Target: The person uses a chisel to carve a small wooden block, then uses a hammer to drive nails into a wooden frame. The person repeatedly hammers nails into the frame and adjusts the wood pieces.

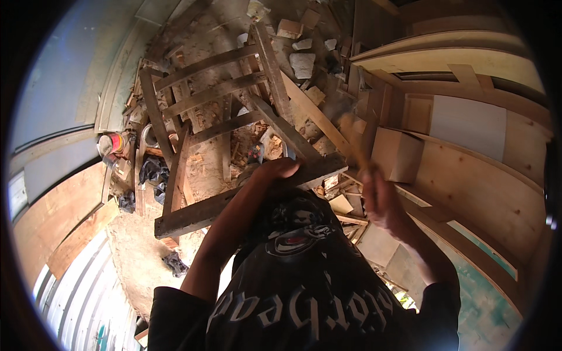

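A worn wooden frame (212,104) of joined bars and slats stands tilted before me, its thick near beam (196,213) crossing close to my body. My left hand (276,170) is closed on this beam near its right half; the fingertips are hidden behind the wood. To the right of the beam's end, my right hand (380,199) is raised and closed around the handle of a tan wooden mallet-like tool (355,137). Motion smears the tool, so its head is unclear. It is apart from the frame.
Wood scraps, stones (302,65) and black plastic (155,171) litter the dirt floor. A paint can (110,144) stands at left. Wooden panels and cabinet-like frames (468,158) line the right side; a corrugated sheet (88,304) lies lower left. A long board (319,114) leans beyond the beam.
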Demonstrator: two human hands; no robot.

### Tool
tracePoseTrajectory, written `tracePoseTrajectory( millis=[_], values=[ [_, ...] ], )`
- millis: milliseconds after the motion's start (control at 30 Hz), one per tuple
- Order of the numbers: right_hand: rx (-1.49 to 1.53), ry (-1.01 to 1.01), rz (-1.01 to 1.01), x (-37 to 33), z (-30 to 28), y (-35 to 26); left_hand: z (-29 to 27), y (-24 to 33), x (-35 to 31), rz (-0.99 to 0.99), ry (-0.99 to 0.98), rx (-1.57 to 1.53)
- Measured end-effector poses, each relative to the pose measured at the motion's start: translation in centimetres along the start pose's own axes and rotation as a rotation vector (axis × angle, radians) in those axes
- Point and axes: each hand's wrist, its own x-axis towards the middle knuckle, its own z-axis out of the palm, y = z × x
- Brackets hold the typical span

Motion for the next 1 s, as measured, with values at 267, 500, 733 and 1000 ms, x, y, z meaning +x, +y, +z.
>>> tracePoseTrajectory(
  millis=[267,500,733,1000],
  values=[
    [0.182,0.037,0.003,-0.6,-0.1,2.9,0.9,-1.6,1.4,0.196,-0.152,0.325],
    [0.292,-0.159,0.332,-1.0,-0.2,1.5,-0.8,-0.2,0.6,0.157,-0.112,0.218],
    [0.543,0.116,-0.029,-0.7,-2.1,1.1,0.2,-0.9,1.3,0.096,-0.091,0.265],
    [0.255,-0.010,0.251,-2.2,1.1,6.1,0.0,-0.8,0.6,0.159,-0.055,0.265]
  ],
)
